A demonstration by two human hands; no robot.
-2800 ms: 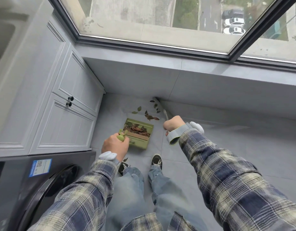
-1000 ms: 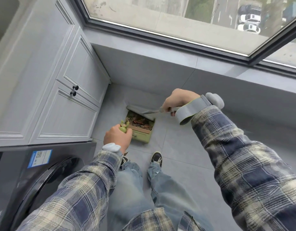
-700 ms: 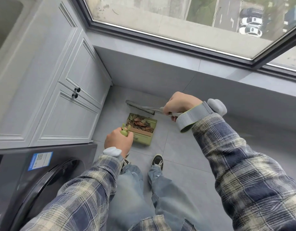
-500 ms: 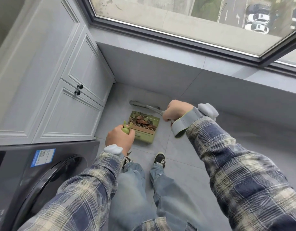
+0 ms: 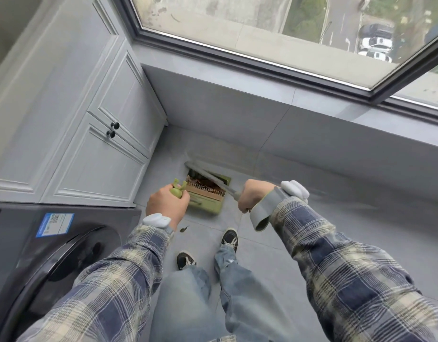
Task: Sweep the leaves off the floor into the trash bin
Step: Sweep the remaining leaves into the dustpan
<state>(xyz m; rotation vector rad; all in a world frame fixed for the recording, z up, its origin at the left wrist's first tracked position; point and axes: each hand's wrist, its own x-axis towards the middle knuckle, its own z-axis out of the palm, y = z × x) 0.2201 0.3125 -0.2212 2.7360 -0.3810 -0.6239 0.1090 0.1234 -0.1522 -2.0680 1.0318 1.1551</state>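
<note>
A green dustpan sits on the grey tiled floor in front of my feet, with brown leaves lying in it behind its comb teeth. My left hand grips the dustpan's green handle. My right hand grips the grey broom, whose head lies slanted across the far edge of the dustpan. One small leaf lies on the floor near my left wrist. No trash bin is in view.
White cabinets stand on the left, and a dark washing machine is at the lower left. A grey tiled wall under a large window closes the far side. My shoes stand just behind the dustpan.
The loose leaves that lay beyond the dustpan are no longer on the floor. The broom head has swept from the far floor onto the dustpan's mouth. My left hand kept hold of the handle.
</note>
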